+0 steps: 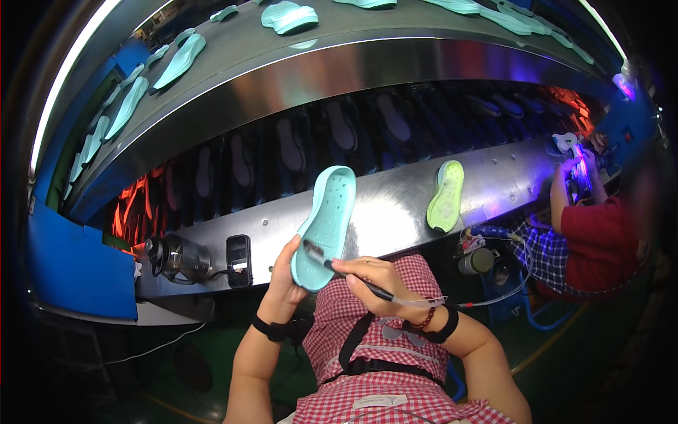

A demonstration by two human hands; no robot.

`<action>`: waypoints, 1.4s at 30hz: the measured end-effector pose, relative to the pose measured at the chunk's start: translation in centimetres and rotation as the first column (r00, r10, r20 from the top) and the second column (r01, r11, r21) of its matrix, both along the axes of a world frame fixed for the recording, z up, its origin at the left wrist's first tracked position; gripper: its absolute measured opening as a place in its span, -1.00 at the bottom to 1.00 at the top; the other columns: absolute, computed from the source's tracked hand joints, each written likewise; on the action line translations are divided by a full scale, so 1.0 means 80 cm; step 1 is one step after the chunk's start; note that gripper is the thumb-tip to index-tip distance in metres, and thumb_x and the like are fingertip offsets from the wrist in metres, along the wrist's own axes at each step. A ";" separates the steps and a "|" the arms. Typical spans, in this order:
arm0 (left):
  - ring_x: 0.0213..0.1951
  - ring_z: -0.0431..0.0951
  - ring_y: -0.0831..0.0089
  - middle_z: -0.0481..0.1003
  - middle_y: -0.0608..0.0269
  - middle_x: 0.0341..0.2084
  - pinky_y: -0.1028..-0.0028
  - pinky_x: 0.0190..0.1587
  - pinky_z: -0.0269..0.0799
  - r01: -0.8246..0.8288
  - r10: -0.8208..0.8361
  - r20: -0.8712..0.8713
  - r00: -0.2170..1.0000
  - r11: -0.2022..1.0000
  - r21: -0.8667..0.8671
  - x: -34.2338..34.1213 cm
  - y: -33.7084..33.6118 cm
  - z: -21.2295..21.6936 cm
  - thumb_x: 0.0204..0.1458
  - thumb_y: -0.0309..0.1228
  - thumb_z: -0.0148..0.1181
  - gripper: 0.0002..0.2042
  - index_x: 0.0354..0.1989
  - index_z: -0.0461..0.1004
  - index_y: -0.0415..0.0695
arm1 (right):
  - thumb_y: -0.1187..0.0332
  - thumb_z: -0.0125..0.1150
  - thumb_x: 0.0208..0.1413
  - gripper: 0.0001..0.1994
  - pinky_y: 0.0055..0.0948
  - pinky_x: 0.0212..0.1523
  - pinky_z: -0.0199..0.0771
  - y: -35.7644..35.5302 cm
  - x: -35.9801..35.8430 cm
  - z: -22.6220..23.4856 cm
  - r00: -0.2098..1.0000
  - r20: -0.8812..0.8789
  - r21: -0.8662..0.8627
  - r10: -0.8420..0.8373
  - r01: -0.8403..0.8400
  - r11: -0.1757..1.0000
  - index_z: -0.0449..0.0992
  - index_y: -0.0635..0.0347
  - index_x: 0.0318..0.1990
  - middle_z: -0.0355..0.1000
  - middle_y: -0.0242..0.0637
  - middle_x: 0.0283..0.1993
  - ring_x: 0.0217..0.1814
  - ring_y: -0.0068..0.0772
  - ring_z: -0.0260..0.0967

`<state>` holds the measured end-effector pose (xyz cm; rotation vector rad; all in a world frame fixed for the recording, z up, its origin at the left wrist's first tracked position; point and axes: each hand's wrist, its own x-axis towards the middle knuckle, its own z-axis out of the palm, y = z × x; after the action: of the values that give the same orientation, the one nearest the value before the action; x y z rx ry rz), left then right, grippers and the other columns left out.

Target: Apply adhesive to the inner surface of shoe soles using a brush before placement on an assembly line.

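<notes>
A long steel conveyor (395, 205) curves across the dim room, with pale teal soles (180, 60) riding its upper deck. Orange glow (131, 205) shows under the belt, purple light (621, 85) at the far end. The floor (169, 353) is dark green, with a blue panel (70, 261) beside it.

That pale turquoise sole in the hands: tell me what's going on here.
A person at a steel conveyor line holds a pale turquoise foam shoe sole up in the left hand. The right hand presses a thin black brush-tipped tool with a trailing tube against its heel end. A yellow-green sole lies on the steel shelf. To the right, a co-worker's hands work under purple light.
</notes>
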<state>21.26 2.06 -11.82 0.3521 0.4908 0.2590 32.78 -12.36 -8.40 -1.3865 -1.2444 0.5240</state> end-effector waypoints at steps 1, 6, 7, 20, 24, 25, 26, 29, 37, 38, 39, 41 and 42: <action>-0.08 0.44 0.25 0.38 0.00 -0.08 0.31 -0.03 0.40 0.006 -0.004 -0.060 0.998 1.000 0.025 -0.002 0.001 0.003 0.14 -0.22 -0.23 -0.56 0.09 0.16 -0.29 | 0.51 -0.01 -0.01 -0.70 -0.40 -0.24 0.39 -0.014 0.012 0.013 0.965 -0.244 -0.202 0.098 -0.149 0.968 0.43 0.40 -0.08 0.46 0.00 -0.26 -0.28 -0.34 0.42; -0.05 0.41 0.06 0.33 -0.07 -0.02 0.07 -0.04 0.37 0.043 -0.049 0.120 0.992 0.998 0.051 -0.022 0.012 0.034 0.12 -0.20 -0.24 -0.52 0.13 0.11 -0.28 | 0.30 -0.26 0.08 -0.58 -0.38 -0.13 0.37 -0.035 0.062 0.032 0.660 -0.736 0.114 0.150 -0.097 0.989 0.43 0.54 -0.17 0.44 0.07 -0.21 -0.25 -0.26 0.41; -0.04 0.39 -0.01 0.30 -0.10 0.00 -0.02 -0.08 0.37 0.011 -0.018 0.059 0.998 0.993 0.119 -0.028 0.016 0.045 0.10 -0.13 -0.25 -0.47 0.15 0.10 -0.25 | 0.28 -0.26 0.07 -0.55 -0.33 -0.13 0.39 -0.045 0.075 0.038 0.588 -0.802 0.135 0.110 -0.001 0.991 0.42 0.57 -0.19 0.41 0.13 -0.18 -0.20 -0.15 0.41; 0.22 0.04 0.10 0.05 -0.01 0.19 -0.14 0.18 -0.11 -0.531 0.530 0.410 0.742 0.839 -0.123 0.156 0.268 0.211 0.10 0.01 -0.42 -0.37 0.19 0.00 -0.25 | 0.24 -0.21 0.10 -0.59 -0.28 -0.13 0.38 -0.073 0.101 -0.004 0.173 -0.985 0.058 0.000 0.331 0.942 0.40 0.48 -0.17 0.41 0.12 -0.17 -0.24 -0.13 0.40; 0.25 -0.03 0.19 -0.18 0.07 0.26 0.14 0.24 -0.13 -0.671 0.674 0.156 0.722 0.737 -0.079 0.215 0.279 0.197 0.02 0.07 -0.23 -0.32 0.19 -0.02 -0.23 | 0.25 -0.18 0.10 -0.60 -0.26 -0.14 0.39 -0.085 0.100 -0.020 0.189 -0.979 0.001 -0.073 0.365 0.931 0.40 0.49 -0.17 0.40 0.12 -0.15 -0.21 -0.09 0.39; 0.22 0.05 0.20 -0.09 -0.01 0.23 0.32 0.21 -0.04 -0.630 0.614 0.147 0.776 0.745 0.218 0.229 0.274 0.190 -0.02 0.01 -0.09 -0.29 0.19 -0.03 -0.25 | 0.24 -0.19 0.11 -0.59 -0.26 -0.15 0.39 -0.092 0.104 -0.027 0.180 -0.981 -0.004 -0.075 0.363 0.932 0.40 0.49 -0.16 0.40 0.11 -0.15 -0.20 -0.09 0.39; 0.19 0.11 0.18 -0.03 -0.05 0.21 0.36 0.17 0.04 -0.528 0.546 0.116 0.829 0.698 0.483 0.235 0.259 0.184 -0.08 -0.07 0.06 -0.24 0.21 -0.06 -0.30 | 0.24 -0.20 0.11 -0.59 -0.26 -0.15 0.39 -0.097 0.106 -0.030 0.169 -0.982 -0.011 -0.077 0.360 0.933 0.40 0.49 -0.16 0.40 0.10 -0.15 -0.20 -0.10 0.39; 0.15 0.15 0.03 0.08 -0.16 0.13 0.27 0.14 0.10 0.022 0.561 -0.012 0.828 -0.011 1.000 0.260 0.255 0.189 -0.12 -0.22 0.14 -0.31 0.16 0.03 -0.31 | 0.28 -0.18 0.12 -0.62 -0.29 -0.17 0.40 -0.103 0.107 -0.037 0.188 -0.979 -0.015 -0.078 0.316 0.949 0.38 0.48 -0.13 0.39 0.08 -0.14 -0.20 -0.13 0.39; -0.19 0.42 0.10 0.48 0.02 -0.38 0.28 -0.10 0.31 0.229 0.630 0.234 0.741 -0.564 0.794 0.283 0.247 0.184 -0.16 -0.27 0.21 -0.70 -0.34 0.46 -0.25 | 0.67 0.09 -0.08 -0.74 -0.50 -0.23 0.43 -0.090 0.103 -0.026 0.278 -0.918 -0.160 -0.282 0.392 0.906 0.38 0.41 -0.15 0.40 -0.06 -0.18 -0.27 -0.34 0.40; -0.19 0.42 0.13 0.48 0.04 -0.40 0.31 -0.11 0.31 0.133 0.547 0.346 0.762 -0.656 0.743 0.276 0.239 0.186 -0.15 -0.28 0.21 -0.72 -0.38 0.47 -0.26 | 0.65 0.08 -0.06 -0.76 -0.53 -0.27 0.41 -0.093 0.104 -0.026 0.287 -0.914 -0.152 -0.286 0.411 0.899 0.39 0.39 -0.17 0.42 -0.10 -0.22 -0.31 -0.41 0.38; -0.21 0.42 0.16 0.48 0.06 -0.40 0.32 -0.12 0.30 -0.051 0.475 0.476 0.740 -0.666 0.745 0.267 0.229 0.190 -0.14 -0.28 0.20 -0.74 -0.41 0.47 -0.26 | 0.64 0.09 -0.07 -0.76 -0.55 -0.29 0.40 -0.095 0.106 -0.020 0.302 -0.903 -0.159 -0.306 0.427 0.890 0.40 0.38 -0.18 0.43 -0.13 -0.24 -0.33 -0.45 0.37; -0.23 0.43 0.24 0.46 0.13 -0.40 0.34 -0.14 0.30 -0.366 0.515 0.636 0.575 -0.534 0.762 0.245 0.210 0.181 -0.08 -0.29 0.15 -0.76 -0.42 0.45 -0.26 | 0.61 0.11 -0.06 -0.79 -0.56 -0.30 0.38 -0.097 0.112 -0.022 0.351 -0.872 -0.162 -0.341 0.450 0.878 0.42 0.34 -0.20 0.44 -0.17 -0.24 -0.31 -0.46 0.37; -0.23 0.43 0.29 0.44 0.16 -0.38 0.35 -0.14 0.30 -0.494 0.627 0.628 0.461 -0.407 0.768 0.228 0.195 0.174 -0.05 -0.31 0.11 -0.77 -0.38 0.44 -0.26 | 0.58 0.11 -0.05 -0.80 -0.55 -0.30 0.38 -0.099 0.115 -0.029 0.380 -0.854 -0.165 -0.357 0.452 0.876 0.43 0.29 -0.21 0.44 -0.18 -0.22 -0.27 -0.43 0.39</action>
<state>39.49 17.68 2.07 1.5784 0.4824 1.8613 41.95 -20.26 -10.69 -1.0221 -0.0470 0.6746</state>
